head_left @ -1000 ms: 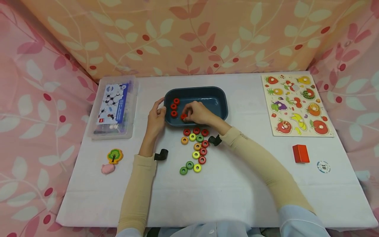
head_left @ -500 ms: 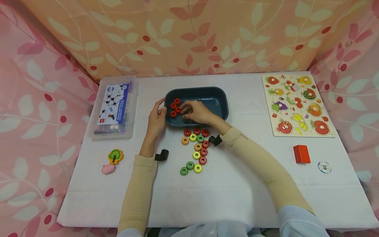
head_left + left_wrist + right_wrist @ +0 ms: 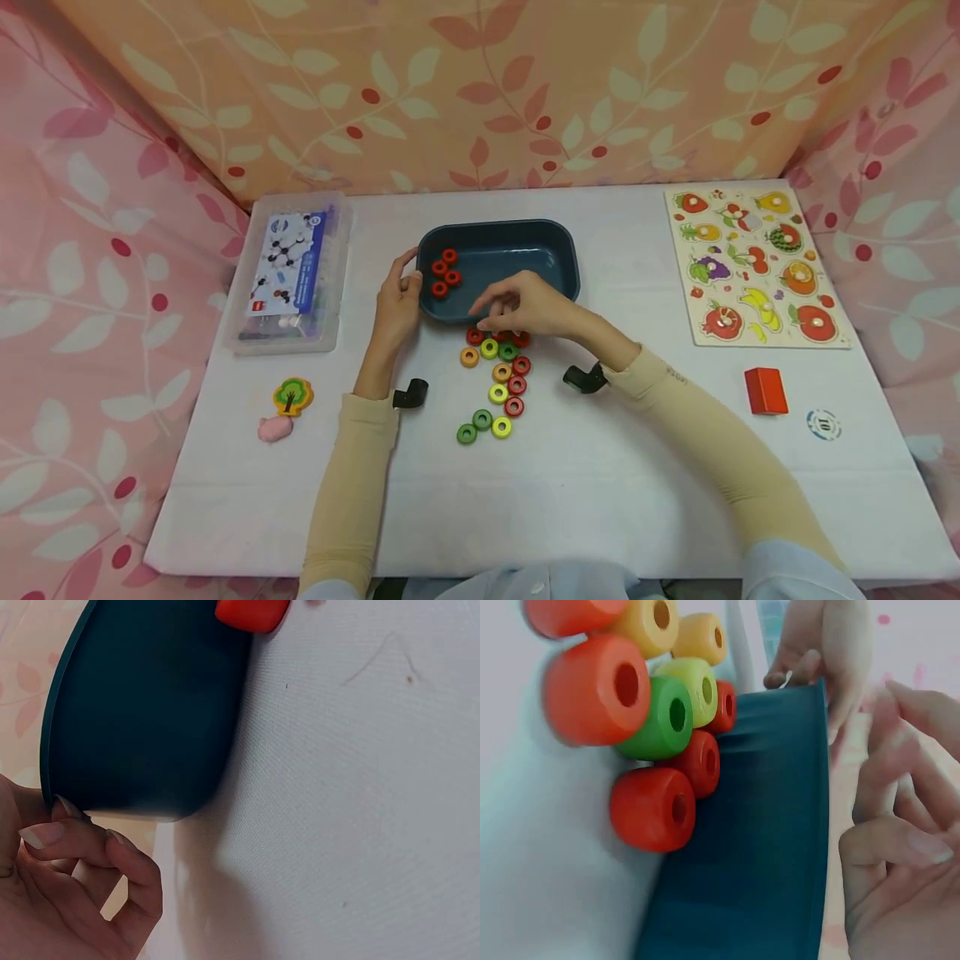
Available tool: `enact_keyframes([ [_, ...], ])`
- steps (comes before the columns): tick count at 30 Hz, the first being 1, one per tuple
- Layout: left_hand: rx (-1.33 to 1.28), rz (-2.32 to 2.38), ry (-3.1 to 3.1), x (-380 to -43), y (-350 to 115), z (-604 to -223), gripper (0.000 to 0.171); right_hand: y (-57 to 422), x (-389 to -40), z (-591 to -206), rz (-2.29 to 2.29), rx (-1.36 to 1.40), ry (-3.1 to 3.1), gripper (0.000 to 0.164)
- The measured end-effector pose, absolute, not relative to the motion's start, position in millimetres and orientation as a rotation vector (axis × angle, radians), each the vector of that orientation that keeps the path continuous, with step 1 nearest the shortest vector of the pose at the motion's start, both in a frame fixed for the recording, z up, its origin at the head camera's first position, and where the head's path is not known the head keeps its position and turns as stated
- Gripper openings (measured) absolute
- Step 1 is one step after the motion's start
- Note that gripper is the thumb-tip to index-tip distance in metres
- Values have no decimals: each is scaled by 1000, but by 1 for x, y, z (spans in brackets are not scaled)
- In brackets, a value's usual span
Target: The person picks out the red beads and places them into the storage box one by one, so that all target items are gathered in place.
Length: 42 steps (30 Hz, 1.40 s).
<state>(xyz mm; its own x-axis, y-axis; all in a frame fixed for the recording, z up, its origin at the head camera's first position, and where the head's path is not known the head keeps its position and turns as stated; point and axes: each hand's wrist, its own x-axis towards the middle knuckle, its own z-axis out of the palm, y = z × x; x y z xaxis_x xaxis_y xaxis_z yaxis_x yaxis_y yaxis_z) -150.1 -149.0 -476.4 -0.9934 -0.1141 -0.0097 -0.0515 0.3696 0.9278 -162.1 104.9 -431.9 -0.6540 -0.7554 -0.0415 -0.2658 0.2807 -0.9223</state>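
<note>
A dark blue tray [image 3: 536,250] lies at the middle of the table. My left hand [image 3: 397,304] holds its left end, fingertips pinching the rim in the left wrist view. Several red beads [image 3: 439,289] lie inside at the left. My right hand [image 3: 532,307] hovers over the near rim with loosely bent fingers and nothing between them. Below it, several beads lie on the cloth: red [image 3: 517,385], yellow [image 3: 501,427], green [image 3: 467,433] and orange [image 3: 469,357]. The hand partly hides the upper red ones. In the right wrist view a green bead [image 3: 671,720] touches its neighbours beside the tray wall.
A clear plastic box [image 3: 322,321] with a molecule label stands at the left. Nearer are a tree piece [image 3: 292,396] and a pink pig figure [image 3: 275,429]. At the right lie a fruit puzzle board [image 3: 756,265], a red block [image 3: 766,392] and a chip marked 10 [image 3: 823,425].
My right hand has let go of a red bead beside the other red ones in the tray, then moved back right to the near rim. My left hand has stayed at the tray's end.
</note>
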Motion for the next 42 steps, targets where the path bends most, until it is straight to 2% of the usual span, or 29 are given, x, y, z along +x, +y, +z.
enact_keyframes([
  [11, 166, -1708, -2566, -150, -148, -476, 41, 155, -131, -449, -1151, -779, 1971, 29],
  [23, 168, -1707, -2574, -150, -148, -478, 42, 156, -122, -477, -1070, -844, 2142, 28],
  [35, 179, -1718, -2577, -149, -148, -474, 42, 141, -134, -440, -1287, -921, 2112, 28],
  [42, 182, -1721, -2588, -149, -148, -474, 42, 120, -156, -437, -1509, -894, 2230, 28],
])
